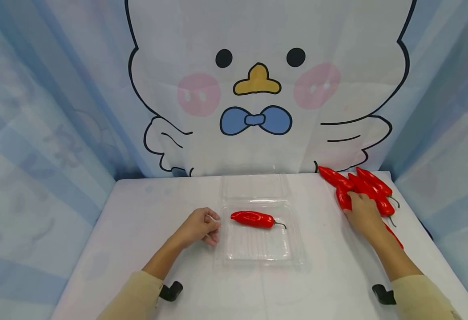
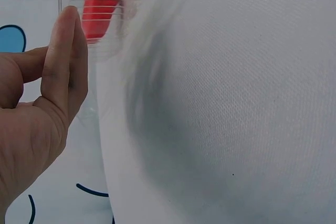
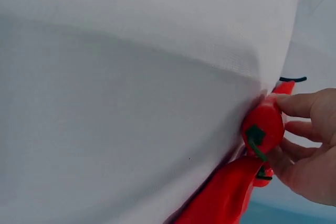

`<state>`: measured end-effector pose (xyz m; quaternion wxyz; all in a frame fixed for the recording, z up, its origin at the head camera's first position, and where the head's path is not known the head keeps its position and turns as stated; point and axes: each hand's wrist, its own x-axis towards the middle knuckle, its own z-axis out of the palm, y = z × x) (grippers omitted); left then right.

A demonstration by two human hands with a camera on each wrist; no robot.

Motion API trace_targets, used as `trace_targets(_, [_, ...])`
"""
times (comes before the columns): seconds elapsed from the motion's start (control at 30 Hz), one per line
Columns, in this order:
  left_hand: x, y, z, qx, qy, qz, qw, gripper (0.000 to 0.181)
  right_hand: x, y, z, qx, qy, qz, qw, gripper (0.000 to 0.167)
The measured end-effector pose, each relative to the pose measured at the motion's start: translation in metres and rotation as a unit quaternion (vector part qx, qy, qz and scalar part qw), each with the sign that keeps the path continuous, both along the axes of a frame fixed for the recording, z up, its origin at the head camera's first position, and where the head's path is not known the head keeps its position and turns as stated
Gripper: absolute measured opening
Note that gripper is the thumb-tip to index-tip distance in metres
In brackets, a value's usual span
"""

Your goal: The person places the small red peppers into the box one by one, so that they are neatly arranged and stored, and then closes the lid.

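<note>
A clear plastic clamshell box [image 1: 258, 255] lies with its lid folded back on the white table. One red chili pepper [image 1: 253, 219] rests inside, its stem pointing right. My left hand [image 1: 202, 226] is at the box's left rim, fingers loosely bent; in the left wrist view its fingertips [image 2: 64, 22] are beside the clear wall. To the right, my right hand [image 1: 364, 215] grips another red chili pepper [image 1: 343, 198] between thumb and fingers. The right wrist view shows the gripped pepper's green stem end [image 3: 256, 134]. Part of this pepper is hidden behind the hand.
Several more red chili peppers [image 1: 374, 194] lie close together at the table's back right, around the right hand. Another pepper [image 1: 394, 236] is partly hidden by the right forearm. A cartoon-printed curtain [image 1: 258, 151] hangs behind the table [image 1: 158, 195].
</note>
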<state>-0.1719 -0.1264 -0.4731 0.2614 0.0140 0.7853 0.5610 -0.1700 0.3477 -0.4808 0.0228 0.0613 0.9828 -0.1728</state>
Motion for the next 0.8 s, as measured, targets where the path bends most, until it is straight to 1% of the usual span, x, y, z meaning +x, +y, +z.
trace_targets(0.17, [0.0009, 0.0005, -0.0002, -0.004, 0.003, 0.004, 1.0000, 0.023, -0.0035, 0.0029, -0.0022, -0.003, -0.011, 0.001, 0.9999, 0.087])
trace_targets(0.4, [0.0007, 0.0011, 0.0005, 0.000, 0.005, -0.002, 1.0000, 0.023, -0.0062, 0.0058, -0.0035, -0.004, -0.023, 0.001, 0.9997, 0.090])
trace_targets(0.6, [0.0002, 0.0005, 0.0006, 0.003, 0.008, -0.003, 1.0000, 0.023, -0.0079, 0.0070, -0.0050, -0.021, -0.033, -0.002, 0.9992, 0.094])
trace_targets(0.8, [0.0000, 0.0010, 0.0003, 0.004, 0.006, -0.003, 1.0000, 0.023, -0.0080, 0.0088, -0.0058, -0.041, -0.054, 0.001, 0.9977, 0.099])
